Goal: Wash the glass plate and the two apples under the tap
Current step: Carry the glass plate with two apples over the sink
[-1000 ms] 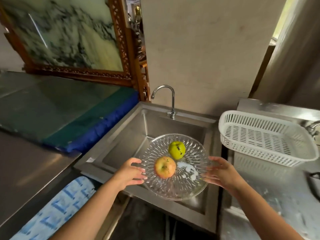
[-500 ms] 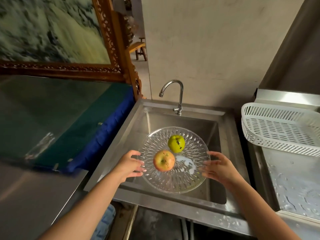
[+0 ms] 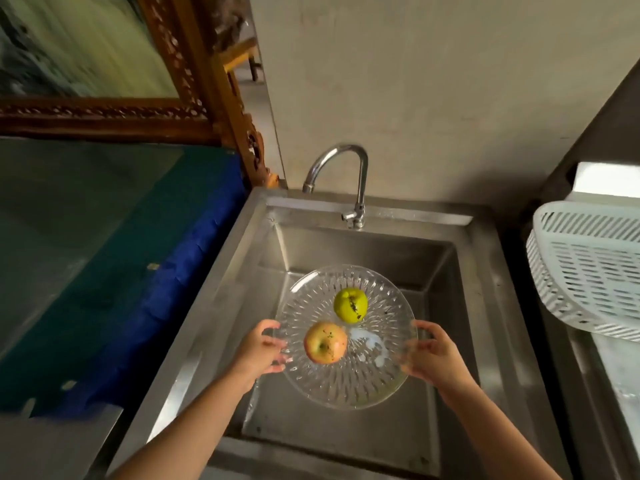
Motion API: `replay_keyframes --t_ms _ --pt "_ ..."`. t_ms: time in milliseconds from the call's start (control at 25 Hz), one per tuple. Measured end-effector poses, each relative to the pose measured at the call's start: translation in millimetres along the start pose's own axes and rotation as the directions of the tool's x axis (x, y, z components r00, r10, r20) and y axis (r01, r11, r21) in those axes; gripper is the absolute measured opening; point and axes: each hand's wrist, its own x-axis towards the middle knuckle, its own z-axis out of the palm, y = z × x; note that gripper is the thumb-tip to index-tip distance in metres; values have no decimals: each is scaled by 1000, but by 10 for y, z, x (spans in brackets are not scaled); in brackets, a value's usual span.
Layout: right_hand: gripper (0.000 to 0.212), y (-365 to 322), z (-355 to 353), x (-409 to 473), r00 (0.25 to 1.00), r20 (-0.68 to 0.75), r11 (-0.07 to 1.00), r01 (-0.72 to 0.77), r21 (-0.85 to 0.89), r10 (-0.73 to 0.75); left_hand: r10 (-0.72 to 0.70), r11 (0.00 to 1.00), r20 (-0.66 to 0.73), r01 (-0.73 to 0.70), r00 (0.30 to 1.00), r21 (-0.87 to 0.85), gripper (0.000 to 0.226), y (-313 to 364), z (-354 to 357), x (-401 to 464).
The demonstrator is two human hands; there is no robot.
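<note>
**A:** ok so bottom of the frame, both arms reach in. The left hand (image 3: 260, 351) is pinching the left rim of the glass plate (image 3: 349, 379) and the right hand (image 3: 431, 358) is gripping the right rim, fingers curled under the edge. The plate is held in the air over the sink (image 3: 491, 289), dead centre of the picture, not resting on anything.

**B:** and the apples are just loose on it?

**A:** yep. The red apple (image 3: 325, 342) sits nearer the person, the green apple (image 3: 350, 305) a bit further back, close together, but I can't tell if they touch. Nothing stops them rolling. I'd guess any tilt toward the far edge sends the green one off into the basin first.

**B:** there's a white smear on the glass too, right of the red one.

**A:** could be slick, can't say what it is. Once water hits, rim-only grips on wet patterned glass seem sketchy to me. A slip means glass on steel.

**B:** the tap (image 3: 346, 174)?

**A:** upper middle, spout pointing left-ish, no water showing. Someone needs a free hand to turn it, so one hand would carry plate plus fruit. White basket (image 3: 585, 271) at the right edge is the nearest parking spot.
</note>
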Motion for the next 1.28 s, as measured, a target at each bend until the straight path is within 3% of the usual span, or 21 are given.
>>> replay_keyframes --t_ms 320,640,920,1280 --pt "59 850 56 1336 979 -53 980 -197 -29 196 -178 983 15 178 984 39 43 -555 451 1372" --pt "59 2027 197 2302 958 -139 965 -259 -38 251 -226 971 41 222 973 86 49 -1338 872 2471" --pt "52 2445 310 2657 943 -157 953 -301 -32 293 -255 964 25 252 967 84 46 -1593 966 2790" --pt "58 2639 311 2741 944 -151 931 -317 -179 292 -263 962 22 261 965 76 45 -1817 988 2928"
